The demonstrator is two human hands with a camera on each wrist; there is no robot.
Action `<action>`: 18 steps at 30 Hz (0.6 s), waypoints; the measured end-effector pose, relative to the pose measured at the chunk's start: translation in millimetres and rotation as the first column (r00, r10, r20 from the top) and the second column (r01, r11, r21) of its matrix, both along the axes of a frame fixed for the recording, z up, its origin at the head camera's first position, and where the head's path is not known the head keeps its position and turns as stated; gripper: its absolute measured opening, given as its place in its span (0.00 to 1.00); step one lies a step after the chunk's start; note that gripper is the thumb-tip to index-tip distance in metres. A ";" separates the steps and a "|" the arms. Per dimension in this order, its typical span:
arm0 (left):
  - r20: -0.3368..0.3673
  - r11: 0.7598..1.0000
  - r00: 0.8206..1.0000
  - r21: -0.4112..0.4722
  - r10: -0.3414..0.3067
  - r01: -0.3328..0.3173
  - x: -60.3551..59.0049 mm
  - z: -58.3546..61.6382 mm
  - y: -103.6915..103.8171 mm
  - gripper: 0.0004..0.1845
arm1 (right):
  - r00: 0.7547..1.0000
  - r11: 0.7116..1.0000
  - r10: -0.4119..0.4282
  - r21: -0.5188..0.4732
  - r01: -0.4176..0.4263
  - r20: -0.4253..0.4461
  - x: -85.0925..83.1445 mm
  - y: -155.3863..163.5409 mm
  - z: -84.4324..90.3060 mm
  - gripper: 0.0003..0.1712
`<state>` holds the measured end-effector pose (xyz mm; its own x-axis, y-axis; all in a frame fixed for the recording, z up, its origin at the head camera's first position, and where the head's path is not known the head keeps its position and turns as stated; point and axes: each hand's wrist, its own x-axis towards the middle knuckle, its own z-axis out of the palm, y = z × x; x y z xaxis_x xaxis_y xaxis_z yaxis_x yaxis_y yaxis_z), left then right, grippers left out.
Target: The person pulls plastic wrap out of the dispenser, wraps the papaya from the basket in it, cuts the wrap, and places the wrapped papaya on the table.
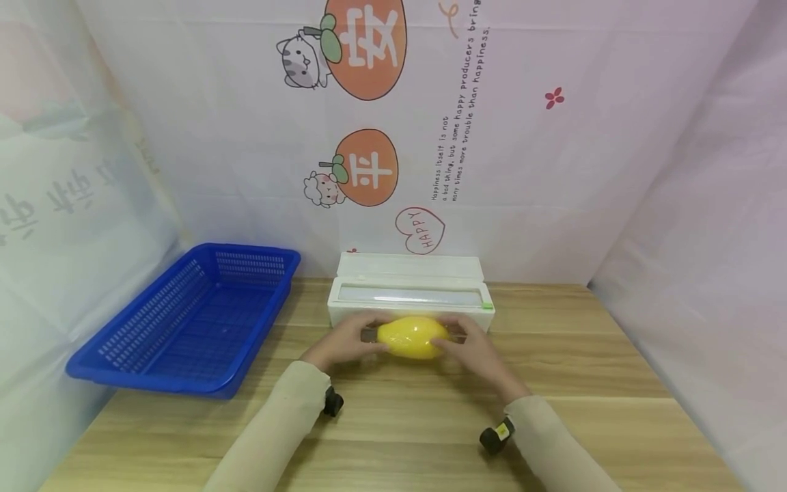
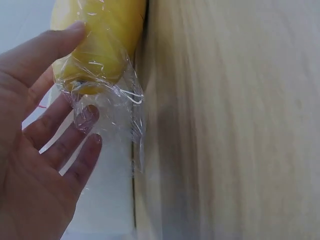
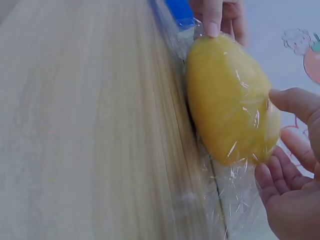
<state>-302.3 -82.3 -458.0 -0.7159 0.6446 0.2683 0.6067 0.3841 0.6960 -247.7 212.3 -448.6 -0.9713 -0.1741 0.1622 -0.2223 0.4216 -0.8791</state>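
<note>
A person's hands are holding a yellow fruit (image 1: 413, 338) between them, just in front of a white box (image 1: 344, 313) whose lid is standing raised. The wood table (image 1: 393, 437) is lying beneath; whether the fruit is touching it, I cannot tell. A blue basket (image 1: 147, 383) is sitting to the left, well apart.

The left hand (image 1: 350, 339) is gripping one end, its thumb pressing on top and its other fingers spreading below and behind. The right hand (image 1: 476, 348) is gripping the opposite end in a similar way, thumb on the side and fingertips curling under.

The fruit is probably weighing little and is likely staying firm under light pressure. Clear film (image 3: 239, 200) is covering it, perhaps making the smooth curve slippery; the film itself is looking thin and easily torn. Both rounded ends are offering the surest hold, thumbs above and fingers beneath, rather than the loose flaps.

In looks, the fruit is resembling a mango: bright, glossy, egg-shaped, narrowing toward the left hand. White glints are following the film's creases, and crumpled film is trailing past both ends.
</note>
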 end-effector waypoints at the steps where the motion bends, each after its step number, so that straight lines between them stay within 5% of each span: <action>1: -0.011 1.000 1.000 0.000 -0.006 0.006 0.6 1.0 0.3 0.29 | 1.000 1.000 -0.002 -0.013 0.003 0.010 -0.8 1.6 -0.2 0.31; 10: -0.045 0.999 0.999 -0.019 0.026 -0.027 5.8 5.8 2.2 0.29 | 0.999 1.000 -0.019 -0.024 0.018 -0.027 2.0 11.9 10.3 0.27; 18: -0.039 0.999 0.999 -0.028 0.025 -0.026 8.2 7.4 4.0 0.31 | 0.985 0.994 -0.113 -0.009 0.112 -0.130 1.2 22.8 19.1 0.19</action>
<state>-294.1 -78.3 -450.5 -0.7217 0.6342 0.2773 0.6224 0.4193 0.6609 -246.5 235.1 -429.5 -0.9553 -0.0646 0.2885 -0.2860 0.4491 -0.8465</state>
